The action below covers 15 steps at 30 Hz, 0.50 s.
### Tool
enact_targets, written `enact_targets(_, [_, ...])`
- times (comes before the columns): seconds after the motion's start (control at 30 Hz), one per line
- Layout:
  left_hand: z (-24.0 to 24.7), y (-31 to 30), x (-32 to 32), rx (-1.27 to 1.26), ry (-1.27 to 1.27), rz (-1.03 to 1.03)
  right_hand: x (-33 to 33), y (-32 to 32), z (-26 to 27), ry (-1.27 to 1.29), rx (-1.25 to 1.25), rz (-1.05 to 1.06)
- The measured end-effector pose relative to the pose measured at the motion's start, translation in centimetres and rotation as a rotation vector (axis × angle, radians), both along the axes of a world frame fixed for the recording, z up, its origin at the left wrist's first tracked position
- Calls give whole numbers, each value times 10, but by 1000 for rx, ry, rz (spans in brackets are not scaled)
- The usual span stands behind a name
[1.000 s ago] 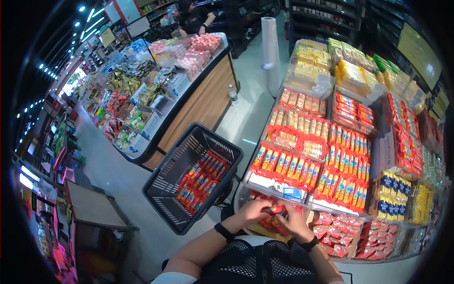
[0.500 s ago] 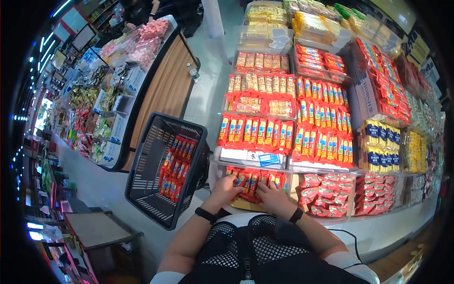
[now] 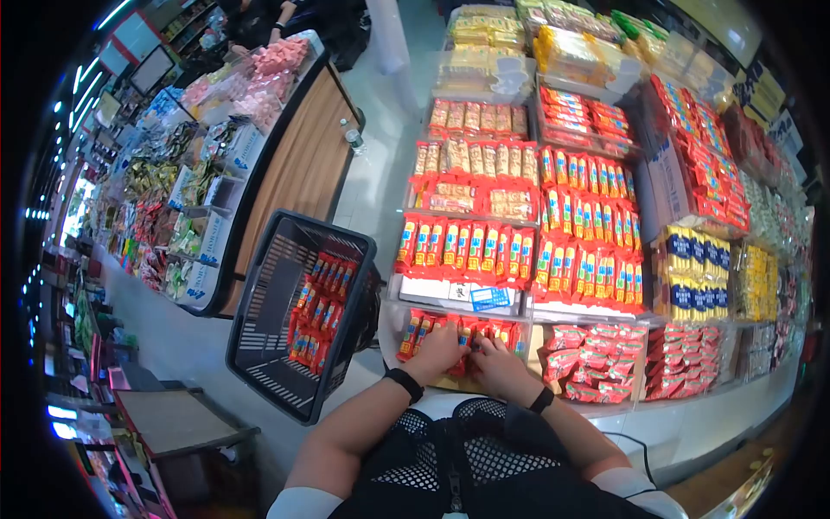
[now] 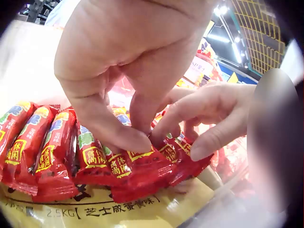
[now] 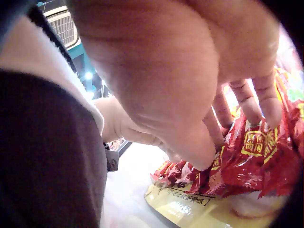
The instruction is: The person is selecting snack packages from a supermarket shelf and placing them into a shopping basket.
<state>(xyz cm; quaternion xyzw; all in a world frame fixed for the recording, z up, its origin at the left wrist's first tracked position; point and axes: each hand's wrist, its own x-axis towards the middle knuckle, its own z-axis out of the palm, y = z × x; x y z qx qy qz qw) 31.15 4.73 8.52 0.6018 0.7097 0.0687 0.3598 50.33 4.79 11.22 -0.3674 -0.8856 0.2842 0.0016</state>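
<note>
Left wrist view: pinches red snack packets (image 4: 137, 166) between thumb and fingertips of the left hand (image 4: 128, 71); curls the right hand (image 4: 209, 118) onto the same packets, nipping them too. Lie in a row on a yellow bag (image 4: 118, 211), inside the front clear bin (image 3: 391, 322). Just left, apart: black basket (image 3: 259, 285) with more packets.

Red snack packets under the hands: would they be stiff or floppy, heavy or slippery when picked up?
Probably light: the left hand pinches red snack packets with just thumb and fingertip. Likely floppy at the flat sealed ends, firmer where each bulges. The glossy film may be slippery, so overlapping packets could slide.
</note>
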Motion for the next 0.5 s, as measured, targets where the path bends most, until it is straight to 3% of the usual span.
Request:
enact_targets(0.1, [12, 2, 4, 16, -126, 45, 1, 1, -8, 74, -51, -51])
enact_targets(0.17, [-6, 1, 1, 106, -196, -12, 1, 0, -8, 199, 16, -102])
enact_targets(0.27, [-6, -2, -12, 149, -263, 0, -6, 0, 12, 154, -69, -123])
enact_targets(0.33, [21, -4, -21, 44, -404, 12, -8, -4, 18, -1, -21, -69])
enact_targets(0.37, [19, -7, -32, 193, -419, -90, -9, -4, 20, -4, -11, -57])
enact_targets(0.43, [78, -3, -59, -175, -561, 11, -12, -5, 25, -55, -58, -71])
enact_targets(0.47, [56, -11, -80, 145, -552, -60, -13, -4, 30, -55, -68, -74])
enact_targets(0.5, [77, -16, -100, 48, -810, 143, -14, -5, 31, -66, -55, -84])
